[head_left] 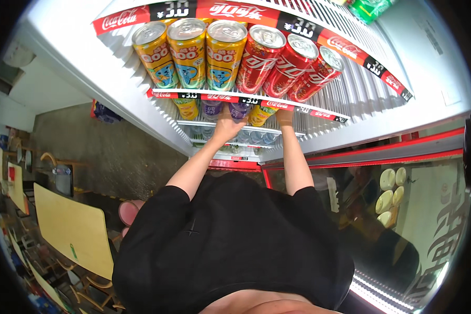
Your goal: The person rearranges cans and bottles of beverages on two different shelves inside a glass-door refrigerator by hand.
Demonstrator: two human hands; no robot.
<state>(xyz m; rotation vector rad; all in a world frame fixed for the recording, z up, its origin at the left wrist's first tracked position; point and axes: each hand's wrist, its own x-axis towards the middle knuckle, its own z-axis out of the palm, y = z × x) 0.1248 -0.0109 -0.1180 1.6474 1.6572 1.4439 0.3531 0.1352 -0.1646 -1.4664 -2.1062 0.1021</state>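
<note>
Black shirt (235,235) nearest, cut off below. Left hand (227,127) at purple can (239,110), right hand (284,118) near yellow can (261,116); shelf edge (222,97) hides fingers, cannot tell grip.

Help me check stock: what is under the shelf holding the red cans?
Purple containers, yellow containers, the left hand and part of the right hand. The shelf's front edge covers the containers' tops and the right fingertips.
</note>
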